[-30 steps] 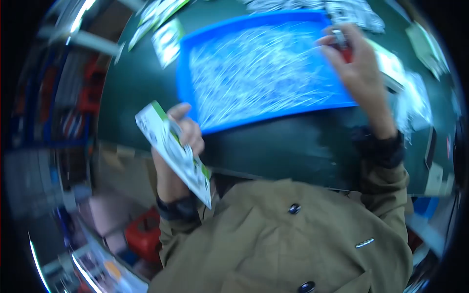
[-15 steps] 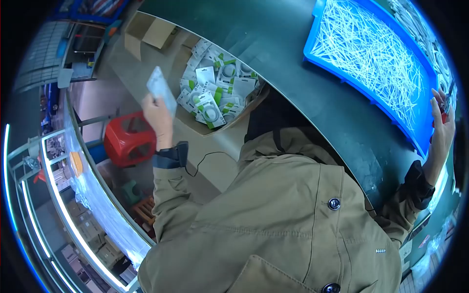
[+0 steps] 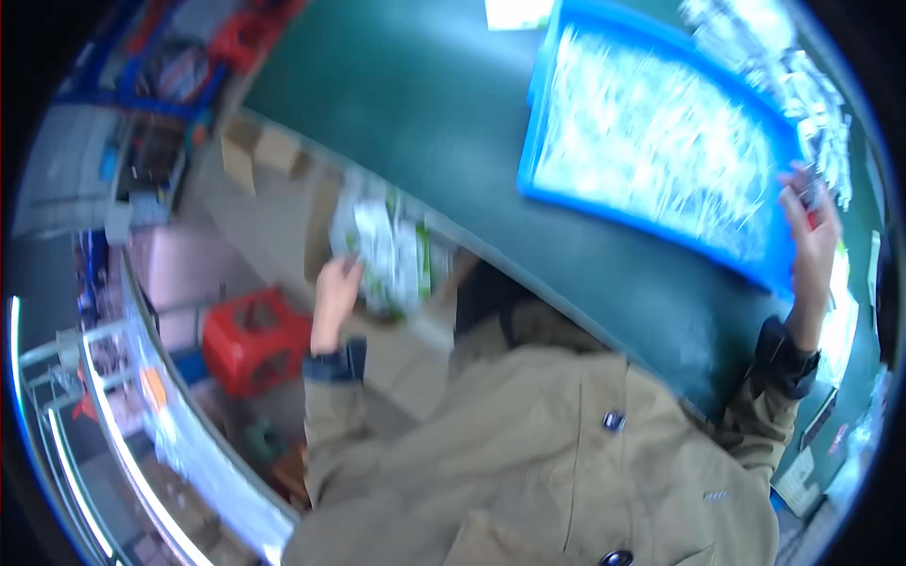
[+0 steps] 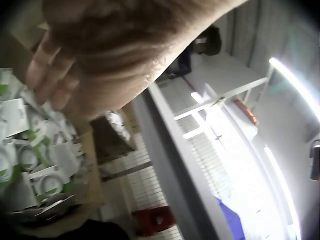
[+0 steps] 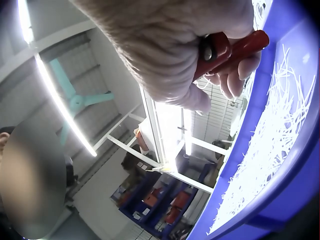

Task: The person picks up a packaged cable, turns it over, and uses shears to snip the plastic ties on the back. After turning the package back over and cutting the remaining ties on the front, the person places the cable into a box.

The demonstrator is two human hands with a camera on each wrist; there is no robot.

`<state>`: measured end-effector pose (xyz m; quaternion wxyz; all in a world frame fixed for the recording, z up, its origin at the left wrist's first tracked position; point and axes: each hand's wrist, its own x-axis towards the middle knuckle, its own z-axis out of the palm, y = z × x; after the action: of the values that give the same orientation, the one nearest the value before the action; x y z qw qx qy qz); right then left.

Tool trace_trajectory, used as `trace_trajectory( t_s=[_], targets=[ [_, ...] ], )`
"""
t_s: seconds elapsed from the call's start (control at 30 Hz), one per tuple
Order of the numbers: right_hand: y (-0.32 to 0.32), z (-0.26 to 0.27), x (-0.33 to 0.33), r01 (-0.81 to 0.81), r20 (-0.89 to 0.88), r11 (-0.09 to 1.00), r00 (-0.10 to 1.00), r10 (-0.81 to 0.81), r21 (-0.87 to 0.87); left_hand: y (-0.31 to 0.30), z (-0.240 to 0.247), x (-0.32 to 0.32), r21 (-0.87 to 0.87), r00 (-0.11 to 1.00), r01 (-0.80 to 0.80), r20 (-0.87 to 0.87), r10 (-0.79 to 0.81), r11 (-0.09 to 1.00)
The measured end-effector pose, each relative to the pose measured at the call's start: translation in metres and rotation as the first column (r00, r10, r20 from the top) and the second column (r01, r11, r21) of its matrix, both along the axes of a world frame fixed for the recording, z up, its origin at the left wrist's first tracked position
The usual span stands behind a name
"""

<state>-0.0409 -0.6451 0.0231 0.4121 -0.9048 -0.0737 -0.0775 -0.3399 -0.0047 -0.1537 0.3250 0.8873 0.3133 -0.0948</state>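
Left hand [image 3: 334,297], loosely open and empty, risked knocking packets [image 4: 65,157] near its fingers astray; right hand [image 3: 813,247] gripped red-handled tool [image 5: 250,47].

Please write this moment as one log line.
left hand: appears empty, near packages | right hand: grips red-handled tool | blue tray: holds white strips

Red-handled tool [image 5: 250,44] in right fingers [image 5: 234,83]; white-and-green packages [image 4: 62,157] heaped in a cardboard box [image 4: 92,175].

1 blue tray [image 3: 651,234], 1 red-hdld tool [image 5: 215,56], 2 hands [image 3: 335,297]; many wht strips [image 3: 651,132], pkgs [image 3: 382,247].
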Motion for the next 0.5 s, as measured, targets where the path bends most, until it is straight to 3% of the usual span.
trace_trajectory(
  t_s=[0.03, 0.1, 0.17, 0.3, 0.37, 0.5],
  targets=[
    [0.004, 0.002, -0.006, -0.001, -0.006, 0.999, 1.0, 0.001, 0.044, 0.005, 0.019, 0.021, 0.05, 0.98, -0.017, 0.198, 0.006, 0.999],
    [0.013, 0.005, -0.016, -0.005, -0.027, 0.992, 1.0, 0.008, 0.124, -0.012, 0.08, 0.099, -0.037, 0.832, -0.116, 0.541, 0.118, 0.992],
    [0.018, 0.008, -0.019, -0.013, -0.025, 0.984, 1.0, 0.018, 0.175, -0.043, 0.148, 0.159, -0.073, 0.735, -0.084, 0.668, 0.112, 0.994],
    [0.018, 0.01, -0.018, -0.031, -0.027, 0.978, 0.999, 0.037, 0.205, -0.08, 0.204, 0.301, 0.098, 0.636, 0.224, 0.739, -0.222, 0.97],
    [0.014, 0.009, -0.018, -0.018, -0.032, 0.98, 0.999, 0.025, 0.2, -0.086, 0.195, 0.385, 0.212, 0.591, 0.328, 0.714, -0.375, 0.921],
    [0.011, 0.007, -0.017, 0.003, -0.037, 0.98, 0.999, 0.004, 0.201, -0.117, 0.172, 0.519, 0.454, 0.564, 0.38, 0.577, -0.591, 0.806]
  ],
)
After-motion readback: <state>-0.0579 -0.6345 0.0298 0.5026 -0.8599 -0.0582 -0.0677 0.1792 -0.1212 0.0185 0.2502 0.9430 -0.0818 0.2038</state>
